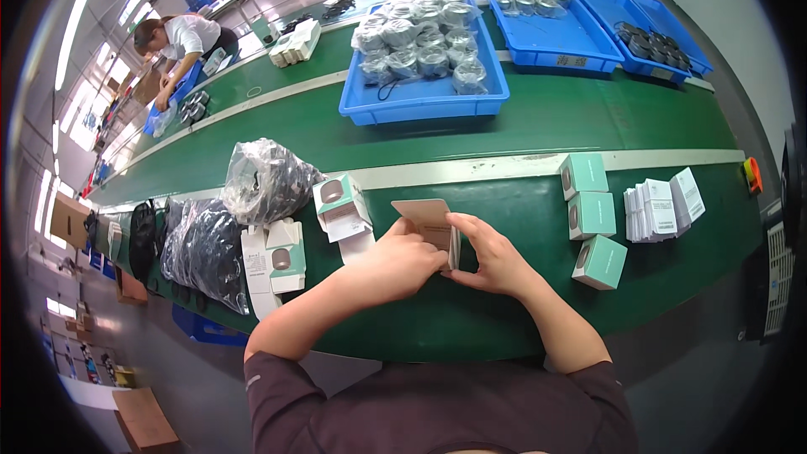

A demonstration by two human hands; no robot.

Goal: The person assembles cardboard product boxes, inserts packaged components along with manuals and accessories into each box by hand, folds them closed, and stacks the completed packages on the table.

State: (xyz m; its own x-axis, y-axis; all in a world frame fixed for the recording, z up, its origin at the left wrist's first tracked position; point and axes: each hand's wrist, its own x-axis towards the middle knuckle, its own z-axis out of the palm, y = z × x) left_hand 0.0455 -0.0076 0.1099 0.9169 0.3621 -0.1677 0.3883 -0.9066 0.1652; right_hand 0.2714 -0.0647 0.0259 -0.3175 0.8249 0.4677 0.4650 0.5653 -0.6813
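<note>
In front of me, over the green table, is a small cardboard box [429, 214] with its brown inner flap raised. My right hand [490, 261] grips it along the right side, thumb and fingers apart around the edge. At the left side of the box is my left hand [397, 261], its fingers curled and pressed against or into the opening; the fingertips are partly hidden. Left of that hand stands an open teal-and-white box [340, 206] with its flaps out. Three closed teal boxes [592, 215] stand in a column to the right.
Flat, unfolded boxes [287, 257] lie at left beside clear bags of dark items [204, 250]. Folded leaflets [654, 208] are stacked at right, with an orange tape dispenser [751, 175] beyond. Blue trays [424, 109] hold wrapped round parts. A co-worker [189, 38] bends over a tray at far left.
</note>
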